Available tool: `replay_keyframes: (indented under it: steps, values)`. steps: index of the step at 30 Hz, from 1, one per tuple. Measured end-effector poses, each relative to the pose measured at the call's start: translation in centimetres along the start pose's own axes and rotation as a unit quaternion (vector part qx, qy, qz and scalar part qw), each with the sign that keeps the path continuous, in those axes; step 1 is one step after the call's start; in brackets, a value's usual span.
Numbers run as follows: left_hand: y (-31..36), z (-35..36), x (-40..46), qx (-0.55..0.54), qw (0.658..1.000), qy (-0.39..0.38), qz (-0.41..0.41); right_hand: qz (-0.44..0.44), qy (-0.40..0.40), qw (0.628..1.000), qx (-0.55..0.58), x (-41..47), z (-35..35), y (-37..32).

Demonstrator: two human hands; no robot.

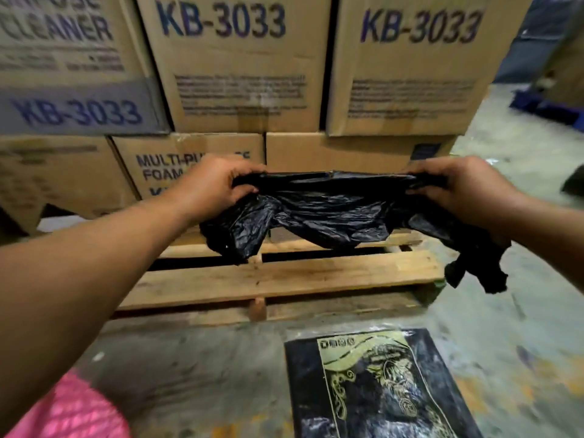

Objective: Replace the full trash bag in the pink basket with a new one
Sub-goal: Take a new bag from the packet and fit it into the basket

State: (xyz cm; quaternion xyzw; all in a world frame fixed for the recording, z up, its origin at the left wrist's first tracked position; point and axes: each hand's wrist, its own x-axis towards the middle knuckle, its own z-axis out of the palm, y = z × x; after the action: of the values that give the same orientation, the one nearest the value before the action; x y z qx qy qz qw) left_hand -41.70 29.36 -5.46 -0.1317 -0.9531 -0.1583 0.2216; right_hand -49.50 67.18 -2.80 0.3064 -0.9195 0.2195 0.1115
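Note:
A crumpled black trash bag (328, 213) hangs stretched between both hands at chest height, in front of stacked cartons. My left hand (215, 188) grips its left top edge. My right hand (461, 188) pinches its right top edge, and a loose tail of the bag dangles below that wrist. A corner of the pink basket (72, 412) shows at the bottom left, under my left forearm; its inside is out of view. A flat clear packet of black bags (379, 387) with a yellow-green printed label lies on the floor at the bottom centre.
Stacked brown cartons (240, 64) marked KB-3033 rise straight ahead on a wooden pallet (284, 276). The grey concrete floor (505, 311) runs to the right, with blue objects (543, 105) at the far right edge.

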Motion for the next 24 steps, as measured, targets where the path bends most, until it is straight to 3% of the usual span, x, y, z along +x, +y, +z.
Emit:
replay_keyframes:
  steps: [7,11,16,24]
  values:
    - [-1.7,-2.0,1.5,-0.037,0.999,-0.020,0.030,0.018,-0.020,0.998,-0.062,1.0,-2.6,-4.0]
    - [-1.9,-3.7,-0.2,-0.067,0.998,0.014,-0.006,0.019,-0.039,0.997,-0.059,0.4,-3.0,-6.3]
    - [-1.1,-7.6,-3.8,0.000,0.999,0.000,0.032,-0.022,0.007,0.998,-0.050,-1.4,-2.8,-8.7]
    - [1.3,-17.7,-12.3,0.080,0.995,0.041,-0.045,-0.107,0.009,0.994,-0.006,-1.6,-2.5,-16.0]
